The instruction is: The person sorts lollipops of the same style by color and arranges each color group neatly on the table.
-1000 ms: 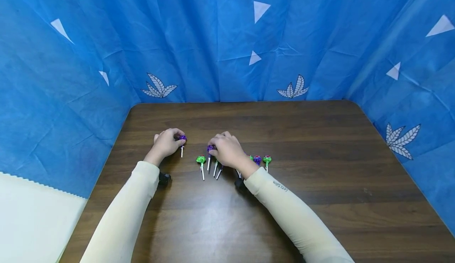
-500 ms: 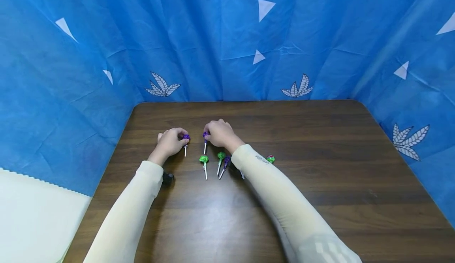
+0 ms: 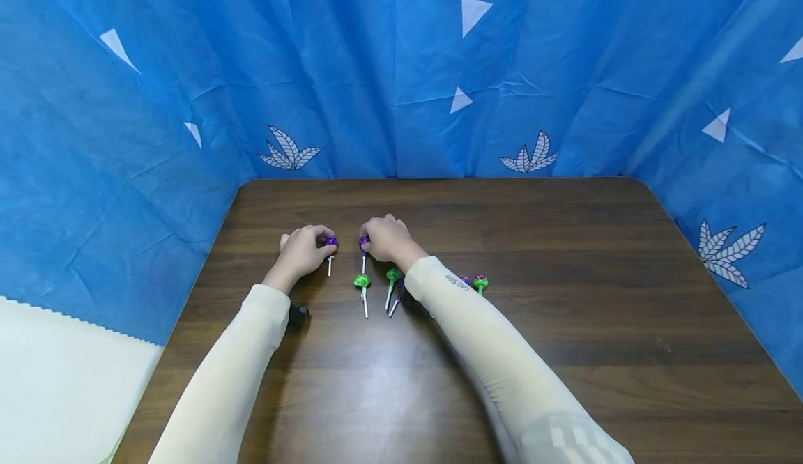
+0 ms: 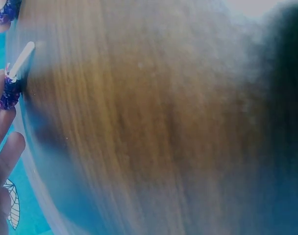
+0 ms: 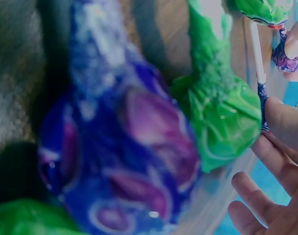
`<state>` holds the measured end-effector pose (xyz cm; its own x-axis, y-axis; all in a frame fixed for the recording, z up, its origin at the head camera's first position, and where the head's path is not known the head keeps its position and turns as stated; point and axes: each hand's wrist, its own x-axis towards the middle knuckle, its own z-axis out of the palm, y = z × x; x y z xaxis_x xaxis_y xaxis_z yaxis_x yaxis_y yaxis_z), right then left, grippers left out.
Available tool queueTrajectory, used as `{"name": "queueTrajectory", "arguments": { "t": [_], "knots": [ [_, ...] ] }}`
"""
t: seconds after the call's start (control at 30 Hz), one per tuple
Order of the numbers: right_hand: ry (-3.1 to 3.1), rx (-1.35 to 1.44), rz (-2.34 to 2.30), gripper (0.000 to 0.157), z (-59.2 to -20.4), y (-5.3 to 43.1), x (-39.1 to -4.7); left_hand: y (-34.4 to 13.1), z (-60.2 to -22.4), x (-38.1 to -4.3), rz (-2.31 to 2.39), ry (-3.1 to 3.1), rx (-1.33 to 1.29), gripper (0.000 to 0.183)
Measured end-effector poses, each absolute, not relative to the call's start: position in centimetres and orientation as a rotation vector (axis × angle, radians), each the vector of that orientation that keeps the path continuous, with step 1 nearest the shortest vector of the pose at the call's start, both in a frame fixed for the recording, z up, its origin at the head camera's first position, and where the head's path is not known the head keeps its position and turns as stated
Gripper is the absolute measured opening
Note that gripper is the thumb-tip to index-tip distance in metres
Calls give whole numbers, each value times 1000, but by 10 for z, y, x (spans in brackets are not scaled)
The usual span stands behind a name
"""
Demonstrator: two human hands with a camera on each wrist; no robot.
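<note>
My left hand (image 3: 303, 249) pinches the wrapped head of a purple lollipop (image 3: 331, 242), its white stick pointing toward me. That same lollipop (image 4: 11, 92) shows between thumb and finger at the left edge of the left wrist view. A short way to the right, my right hand (image 3: 390, 240) pinches a second purple lollipop (image 3: 364, 241) by its head. Its stick (image 5: 257, 54) is plain in the right wrist view, where the other fingers are spread. Just nearer lies a green lollipop (image 3: 362, 281), with another green one (image 3: 393, 275) beside the right wrist.
More lollipops lie in a row, partly hidden by the right sleeve: a purple one (image 3: 398, 297) and a green one (image 3: 480, 283). A black wrist device (image 3: 297, 314) sits under the left cuff. The brown wooden table (image 3: 564, 241) meets a blue curtain (image 3: 426, 136) behind.
My right hand has carried its purple lollipop out of the row, away from me and slightly left. The left hand keeps its pinch in about the same spot; the view shifts slightly.
</note>
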<state>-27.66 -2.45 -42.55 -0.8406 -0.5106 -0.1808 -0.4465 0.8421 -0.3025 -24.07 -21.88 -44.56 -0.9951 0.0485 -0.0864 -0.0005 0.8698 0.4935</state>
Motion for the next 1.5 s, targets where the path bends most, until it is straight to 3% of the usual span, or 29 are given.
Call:
{"name": "queueTrajectory", "arguments": {
  "t": [0.47,0.8,1.1,1.5],
  "knots": [
    [2773,-753,-284,39,-425,-22,-269,-218,-449,-233,778,2962,54,32],
    [2815,-741,-591,45,-407,12,-273,-212,-443,-228,855,3050,93,41],
    [2621,-664,-1237,42,-397,84,-270,-183,-421,-212,1071,3022,329,44],
    [2633,-751,-936,43,-424,121,-232,-117,-431,-195,773,3000,651,42]
  ]
}}
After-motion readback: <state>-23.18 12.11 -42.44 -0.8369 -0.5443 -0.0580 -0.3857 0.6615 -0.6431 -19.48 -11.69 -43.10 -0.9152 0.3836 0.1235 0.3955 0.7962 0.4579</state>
